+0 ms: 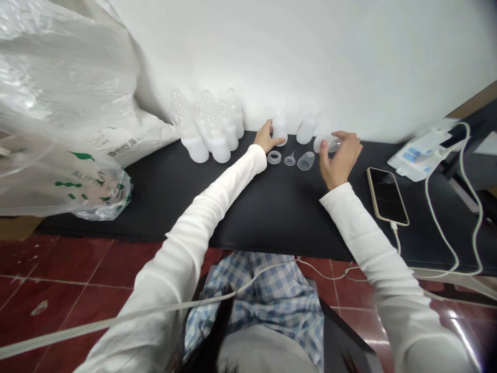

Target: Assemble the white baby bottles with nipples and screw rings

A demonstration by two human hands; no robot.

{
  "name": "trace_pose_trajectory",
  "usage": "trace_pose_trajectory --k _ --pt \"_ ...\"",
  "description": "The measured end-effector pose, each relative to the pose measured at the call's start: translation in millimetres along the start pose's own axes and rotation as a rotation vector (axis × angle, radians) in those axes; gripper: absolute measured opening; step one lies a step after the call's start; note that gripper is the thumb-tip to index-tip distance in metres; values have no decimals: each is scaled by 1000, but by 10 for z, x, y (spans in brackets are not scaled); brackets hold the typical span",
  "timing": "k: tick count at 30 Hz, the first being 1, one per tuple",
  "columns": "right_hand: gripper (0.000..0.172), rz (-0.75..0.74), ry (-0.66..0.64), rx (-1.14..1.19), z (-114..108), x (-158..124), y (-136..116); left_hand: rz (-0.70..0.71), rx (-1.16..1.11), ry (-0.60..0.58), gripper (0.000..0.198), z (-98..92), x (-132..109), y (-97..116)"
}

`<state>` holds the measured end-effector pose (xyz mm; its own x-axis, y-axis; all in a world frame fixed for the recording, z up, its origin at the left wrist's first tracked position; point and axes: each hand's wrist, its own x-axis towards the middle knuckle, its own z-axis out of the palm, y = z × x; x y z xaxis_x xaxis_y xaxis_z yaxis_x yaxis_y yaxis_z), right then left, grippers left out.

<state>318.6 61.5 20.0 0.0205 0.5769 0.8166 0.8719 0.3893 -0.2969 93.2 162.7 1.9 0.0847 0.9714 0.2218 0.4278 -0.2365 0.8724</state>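
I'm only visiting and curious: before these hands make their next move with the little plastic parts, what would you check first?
1. Touch of left hand on bottle by the wall: ok; firm grip, cannot tell.
2. Hold of right hand on clear piece: ok.
3. Loose ring, small part and cap lying between the hands: ok.
4. Upright group of bottles: ok.
5. Gap between phone and right sleeve: ok, but close.
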Motion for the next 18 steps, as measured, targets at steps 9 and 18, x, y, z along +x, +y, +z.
trace_pose_trajectory --k 9,18 --pt "42 92 -50 10 -4 8 -7 -21 50 -28 69 441 331 167" --pt "39 111 -43 -34 19 2 -46 91 7 -71 37 262 139 167"
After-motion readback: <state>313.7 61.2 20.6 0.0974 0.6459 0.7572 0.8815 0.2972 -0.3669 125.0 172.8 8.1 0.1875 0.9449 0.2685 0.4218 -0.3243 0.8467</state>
